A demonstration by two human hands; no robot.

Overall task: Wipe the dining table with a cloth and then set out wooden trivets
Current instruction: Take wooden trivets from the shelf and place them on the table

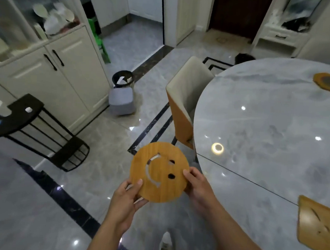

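I hold a round wooden trivet [158,172] with a smiley-face cutout in the air over the floor, just left of the round grey marble dining table [266,131]. My left hand [128,198] pinches its lower left edge, thumb on top. My right hand [197,183] grips its right edge. On the table lie a squarish wooden trivet [316,225] at the near right edge and a small wooden trivet with a dark centre [329,82] at the far right. No cloth is in view.
A cream and orange chair [185,99] is tucked at the table's left side. A black wire rack [38,128] stands at the left, by cream cabinets [53,75]. A grey stool [121,101] and a black bin [122,79] sit on the glossy tiled floor.
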